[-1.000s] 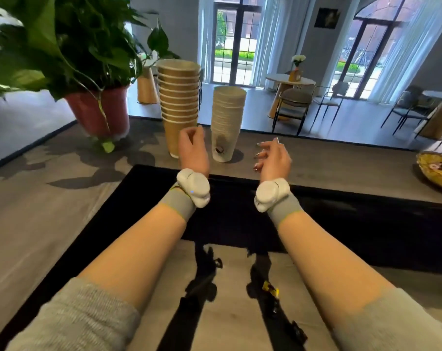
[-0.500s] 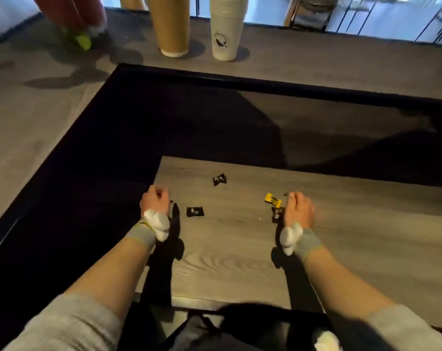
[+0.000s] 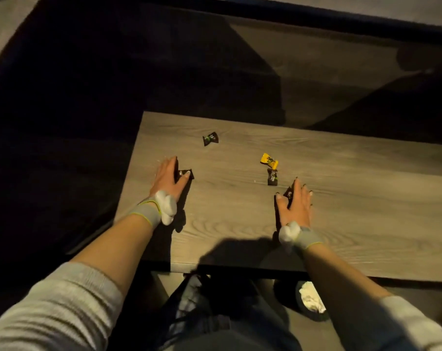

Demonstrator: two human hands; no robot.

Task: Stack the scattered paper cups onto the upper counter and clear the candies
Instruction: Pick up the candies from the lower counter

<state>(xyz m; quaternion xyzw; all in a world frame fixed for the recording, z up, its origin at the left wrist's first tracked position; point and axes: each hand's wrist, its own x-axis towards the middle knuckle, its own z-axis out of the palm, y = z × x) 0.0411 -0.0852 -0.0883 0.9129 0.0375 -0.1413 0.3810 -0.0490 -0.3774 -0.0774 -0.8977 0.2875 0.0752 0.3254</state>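
Several wrapped candies lie on the lower wooden table [image 3: 367, 198]. My left hand [image 3: 167, 179] rests near the table's left edge, thumb and forefinger pinched on a dark candy [image 3: 186, 173] that still touches the wood. My right hand [image 3: 296, 205] lies flat with fingers spread, and another dark candy [image 3: 288, 192] is caught between its thumb and forefinger. Free on the table are a dark candy [image 3: 210, 138] further back, a yellow candy [image 3: 269, 160] and a dark candy [image 3: 272, 177] just below it. No paper cups are in view.
A dark recess [image 3: 62, 122] surrounds the table on the left and behind. The upper counter's edge [image 3: 367, 13] runs along the top. Below the front edge stand a dark bin with white paper [image 3: 310, 300] and a black bag [image 3: 197, 300].
My view dropped from the cup stacks on the upper counter to the lower table. Both hands came down onto the table, and each has closed on a dark candy.
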